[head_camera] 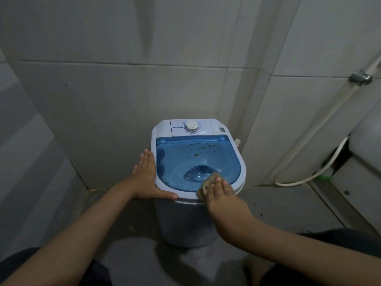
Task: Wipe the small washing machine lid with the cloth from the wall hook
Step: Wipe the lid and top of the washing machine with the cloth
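Grey tiled walls [123, 89] fill most of the view and meet in a corner, with a grey floor [278, 203] below. At three o'clock a pale hose [315, 129] runs down the right wall from a metal fitting [360, 77] and curls onto the floor.

At the centre stands the small washing machine [185, 223], a white tub seen from above. Its control panel sits at twelve o'clock on the top, with a round white dial [192, 126].

Below the panel lies the lid [185, 157], translucent blue and closed. Dark greenish specks [203, 149] are scattered across its far half, toward twelve and one o'clock. The near half looks free of them, though the dim light makes that hard to confirm.

The person's left hand [145, 174] rests flat and open against the machine's rim at nine o'clock, fingers spread, thumb along the front edge at seven o'clock. It holds nothing and seems to steady the tub.

The right hand [219, 193] presses down at five o'clock on the lid, fingers extended over the cloth [207, 185], a small tan wad that peeks out beneath and beside the fingertips.

Wiping appears to be under way: the cloth is off its hook and on the lid's near edge. The speckled far half is left to clean, so the job seems no more than partly done.
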The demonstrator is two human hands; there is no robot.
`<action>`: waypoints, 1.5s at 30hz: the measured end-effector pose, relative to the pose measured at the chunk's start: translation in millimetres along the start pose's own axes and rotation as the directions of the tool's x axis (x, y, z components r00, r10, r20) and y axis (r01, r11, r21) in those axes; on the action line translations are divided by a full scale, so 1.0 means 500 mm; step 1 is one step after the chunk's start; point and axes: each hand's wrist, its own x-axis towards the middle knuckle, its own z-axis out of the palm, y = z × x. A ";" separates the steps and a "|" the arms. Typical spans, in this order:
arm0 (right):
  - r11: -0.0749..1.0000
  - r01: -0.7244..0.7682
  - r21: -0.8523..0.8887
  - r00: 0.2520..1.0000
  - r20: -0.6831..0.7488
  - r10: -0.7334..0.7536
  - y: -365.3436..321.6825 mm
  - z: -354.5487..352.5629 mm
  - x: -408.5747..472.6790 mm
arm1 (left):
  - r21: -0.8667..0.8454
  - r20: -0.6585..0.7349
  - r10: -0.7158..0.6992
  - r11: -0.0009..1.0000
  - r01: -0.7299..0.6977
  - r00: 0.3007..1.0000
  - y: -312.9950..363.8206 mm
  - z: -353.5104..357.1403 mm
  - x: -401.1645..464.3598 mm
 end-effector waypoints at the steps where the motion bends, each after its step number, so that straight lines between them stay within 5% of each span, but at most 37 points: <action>1: 0.999 0.046 0.010 0.999 0.005 -0.046 -0.006 -0.007 0.002 | -0.001 -0.002 0.000 1.000 0.000 1.000 0.000 0.000 0.001; 6: 0.907 0.240 0.346 0.971 -0.105 -0.217 -0.011 -0.058 0.019 | -0.021 -0.016 -0.003 1.000 0.003 1.000 -0.001 0.005 0.003; 11: 0.740 0.192 0.645 0.969 -0.242 -0.040 0.026 -0.132 0.113 | -0.054 -0.010 0.022 0.998 -0.023 1.000 -0.001 0.002 0.000; 16: 0.835 0.368 0.409 0.874 -0.459 -0.161 0.023 -0.206 0.234 | -0.055 -0.018 0.009 0.998 -0.010 1.000 -0.003 0.005 0.001; 19: 0.922 0.370 0.115 0.873 -0.383 -0.302 0.008 -0.226 0.316 | -0.048 -0.030 0.005 0.999 -0.006 1.000 -0.002 0.006 0.002; 25: 0.861 0.387 -0.331 0.883 -0.134 -0.449 -0.045 -0.199 0.393 | -0.068 -0.068 0.023 0.997 -0.028 0.997 -0.006 0.010 0.003; 45: 0.805 0.495 -0.327 0.828 -0.101 -0.551 -0.067 -0.150 0.292 | -0.122 -0.069 0.007 0.992 -0.016 0.998 -0.018 0.027 0.006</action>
